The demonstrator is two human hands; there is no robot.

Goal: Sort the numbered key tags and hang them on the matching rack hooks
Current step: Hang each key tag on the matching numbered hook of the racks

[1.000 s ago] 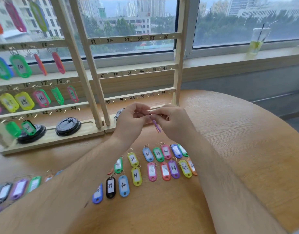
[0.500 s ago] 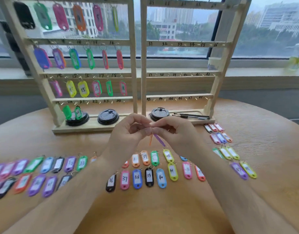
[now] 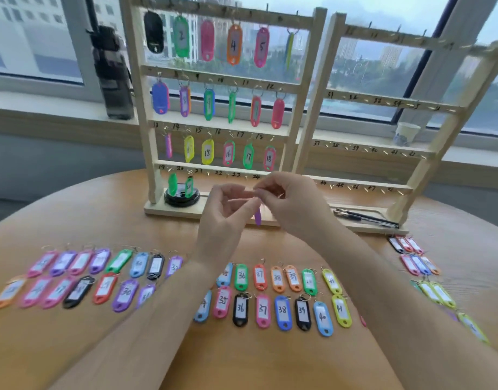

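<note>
A purple key tag (image 3: 258,216) hangs edge-on between my hands. My right hand (image 3: 293,204) pinches its ring at the top. My left hand (image 3: 228,218) is beside it with curled fingers, fingertips at the same ring. Both hands hover in front of the left wooden rack (image 3: 222,119), near the hooks marked 22 to 24. That rack carries several coloured tags on its upper rows and two green ones on hooks 19 and 20. The right rack (image 3: 382,147), numbered from 31 up, has bare hooks. Rows of numbered tags (image 3: 281,308) lie on the table below my arms.
The round wooden table (image 3: 256,358) holds more tags at the left (image 3: 82,280) and far right (image 3: 427,277). A black lid (image 3: 181,196) sits on the left rack's base; pens (image 3: 366,218) lie on the right base. A dark bottle (image 3: 113,71) and a paper cup (image 3: 406,133) stand on the sill.
The view has swung left and up, bringing the left rack to the centre. My hands have stayed together on the purple tag and have risen toward the rack's lowest row.
</note>
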